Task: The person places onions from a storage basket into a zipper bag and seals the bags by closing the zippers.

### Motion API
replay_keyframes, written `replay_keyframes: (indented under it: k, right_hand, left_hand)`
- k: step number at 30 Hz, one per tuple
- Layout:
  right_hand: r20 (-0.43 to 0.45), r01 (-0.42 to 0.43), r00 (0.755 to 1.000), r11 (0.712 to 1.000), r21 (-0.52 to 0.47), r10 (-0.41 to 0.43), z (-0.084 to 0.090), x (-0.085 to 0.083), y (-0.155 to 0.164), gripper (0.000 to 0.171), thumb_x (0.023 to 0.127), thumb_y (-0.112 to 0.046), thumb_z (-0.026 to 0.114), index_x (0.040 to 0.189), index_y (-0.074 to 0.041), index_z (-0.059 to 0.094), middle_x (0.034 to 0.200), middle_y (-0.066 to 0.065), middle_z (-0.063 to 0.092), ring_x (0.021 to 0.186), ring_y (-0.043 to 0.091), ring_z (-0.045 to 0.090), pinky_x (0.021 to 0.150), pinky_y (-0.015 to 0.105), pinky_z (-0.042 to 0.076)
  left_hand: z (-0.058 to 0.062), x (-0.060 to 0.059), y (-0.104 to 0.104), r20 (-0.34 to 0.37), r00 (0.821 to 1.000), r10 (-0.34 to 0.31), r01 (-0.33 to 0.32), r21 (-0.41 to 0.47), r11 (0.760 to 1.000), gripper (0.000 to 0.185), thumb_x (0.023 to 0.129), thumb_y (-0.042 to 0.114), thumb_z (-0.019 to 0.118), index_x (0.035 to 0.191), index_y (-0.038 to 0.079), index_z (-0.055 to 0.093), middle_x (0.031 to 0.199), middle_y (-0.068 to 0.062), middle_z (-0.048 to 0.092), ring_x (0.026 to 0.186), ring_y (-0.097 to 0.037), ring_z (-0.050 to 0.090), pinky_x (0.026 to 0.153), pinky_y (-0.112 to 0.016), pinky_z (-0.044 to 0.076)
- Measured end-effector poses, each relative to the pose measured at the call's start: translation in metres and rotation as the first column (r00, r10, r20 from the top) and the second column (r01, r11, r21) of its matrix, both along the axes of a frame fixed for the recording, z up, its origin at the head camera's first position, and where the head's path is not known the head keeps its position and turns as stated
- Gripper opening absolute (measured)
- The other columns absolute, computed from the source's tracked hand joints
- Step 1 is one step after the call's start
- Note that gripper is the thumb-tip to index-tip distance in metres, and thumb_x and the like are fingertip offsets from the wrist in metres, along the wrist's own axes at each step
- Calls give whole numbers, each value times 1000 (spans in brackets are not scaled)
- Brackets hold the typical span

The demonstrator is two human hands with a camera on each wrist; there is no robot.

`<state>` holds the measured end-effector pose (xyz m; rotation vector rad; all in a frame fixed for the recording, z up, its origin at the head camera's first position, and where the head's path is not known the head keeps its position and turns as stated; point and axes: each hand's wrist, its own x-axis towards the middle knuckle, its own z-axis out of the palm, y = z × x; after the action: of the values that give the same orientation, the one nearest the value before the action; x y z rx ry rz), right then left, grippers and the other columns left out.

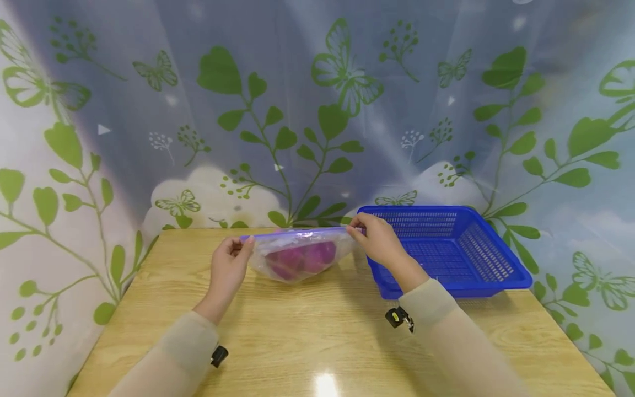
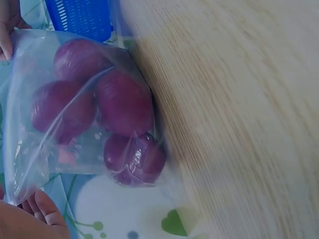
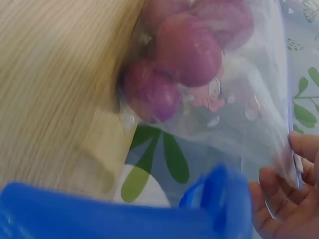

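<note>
A clear zip bag (image 1: 278, 242) with a purple strip along its top hangs stretched between my two hands, low over the table. Inside it are several red onions (image 2: 123, 102), bunched at the bottom. My left hand (image 1: 229, 267) pinches the left end of the purple strip between thumb and fingers. At the other end, my right hand (image 1: 381, 242) pinches the strip's right corner. In the right wrist view, the onions lie against the clear plastic, and a pink printed figure (image 3: 212, 99) shows beside them.
A blue plastic basket (image 1: 496, 245) with slotted walls stands at the right of the wooden table (image 1: 297, 336), its left rim right by my right hand. Behind the table hangs a curtain (image 1: 292, 71) with green leaves and butterflies.
</note>
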<state>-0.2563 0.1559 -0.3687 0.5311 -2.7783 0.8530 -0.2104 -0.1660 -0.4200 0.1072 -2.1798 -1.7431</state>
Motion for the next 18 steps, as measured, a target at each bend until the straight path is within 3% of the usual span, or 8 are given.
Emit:
replay_keyframes:
  k: [3,7,11,15,18]
  right_hand:
    - [-16,24,1000,999,23,-24,-4,-1,-9,19,102,-31,61,100,-13,66,99,4,67,97,27,65,81,45,54]
    - [-133,84,989,993,87,-72,-1,1,-23,19,100,-30,64,98,-12,67,97,3,66,96,26,63,80,43,54]
    - [-225,101,972,981,166,-62,8,2,-39,24,101,-33,62,100,-10,66,94,4,65,94,27,61,85,44,53]
    - [-164,80,986,968,237,-41,11,1,-55,34,103,-41,55,112,-10,66,105,7,68,103,30,63,89,46,54]
    - [-80,66,996,963,260,-46,5,1,-64,44,104,-46,50,126,-10,63,122,10,67,116,32,60,93,49,52]
  left_hand:
    - [-1,0,3,18,1000,11,-11,-19,1000,32,99,32,65,102,1,58,90,-8,58,74,-14,51,54,-19,41]
    - [1,0,7,20,1000,-13,15,-63,998,36,100,33,63,115,1,56,88,-7,55,74,-16,47,57,-21,42]
    - [5,-2,10,-15,1000,-26,24,-101,995,35,101,30,62,123,3,56,95,-9,60,74,-18,49,59,-22,42]
    - [10,-5,16,-24,999,-40,35,-179,983,34,101,26,62,127,4,58,116,-14,67,90,-26,62,76,-34,52]
    - [10,-5,21,-2,998,-65,62,-272,960,38,101,30,62,129,6,59,118,-15,68,105,-33,64,90,-46,51]
